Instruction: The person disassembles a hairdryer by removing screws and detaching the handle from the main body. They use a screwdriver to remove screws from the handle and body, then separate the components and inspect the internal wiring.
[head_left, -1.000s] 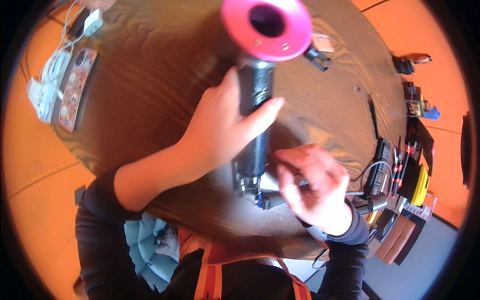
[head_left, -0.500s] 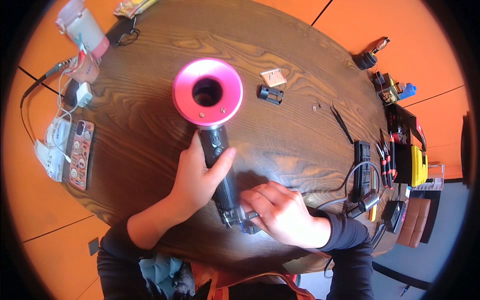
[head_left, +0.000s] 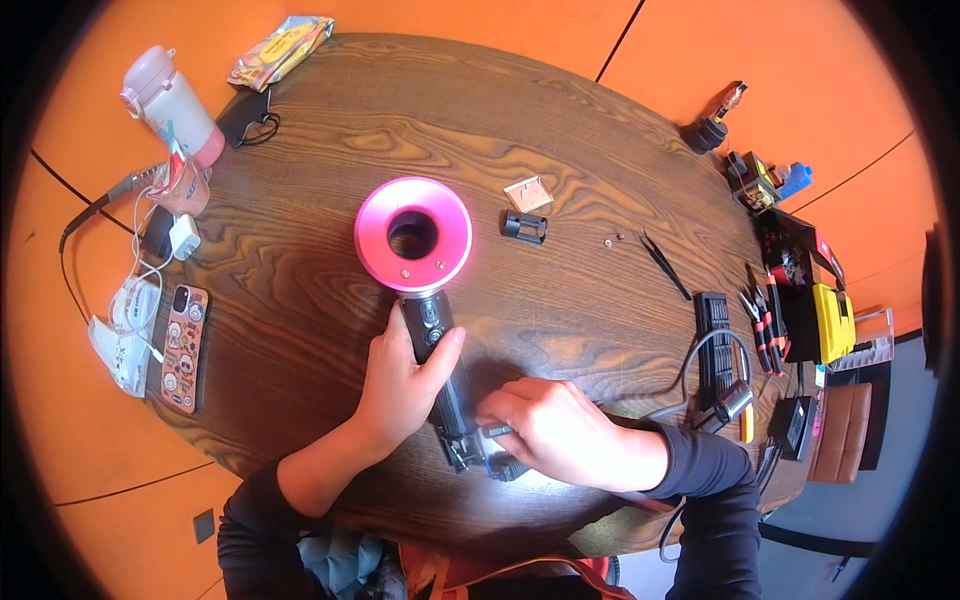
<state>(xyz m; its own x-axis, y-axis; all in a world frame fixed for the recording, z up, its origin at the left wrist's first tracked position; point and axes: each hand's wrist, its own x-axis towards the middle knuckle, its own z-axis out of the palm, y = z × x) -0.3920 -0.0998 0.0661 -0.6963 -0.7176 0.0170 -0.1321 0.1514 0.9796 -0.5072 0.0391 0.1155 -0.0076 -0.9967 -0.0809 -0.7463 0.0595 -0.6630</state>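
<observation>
A hair dryer (head_left: 448, 393) with a round pink head and a black handle is held tilted over the wooden table, its head pointing away from me. My left hand (head_left: 405, 372) is wrapped round the handle, thumb across the front below the buttons. The bottom end of the handle is uncovered and shows small inner parts. Beside that end, my right hand (head_left: 560, 430) is closed with its fingertips pinched together. A short dark piece pokes out by its fingers, and a dark ribbed part (head_left: 508, 467) sits below them. My fingers hide most of what they grip.
Beyond the dryer lie a black plastic frame (head_left: 525, 227), a small clear case (head_left: 528, 193) and tweezers (head_left: 666, 265). Pliers (head_left: 772, 330), a black bit case (head_left: 713, 345) and a grey cable's black cylinder (head_left: 727, 405) lie right. A phone (head_left: 185, 350) and bottle (head_left: 172, 105) stand left.
The whole view has shifted, so the table's far edge now shows more. Both hands keep their hold, and the dryer's pose relative to them looks nearly the same.
</observation>
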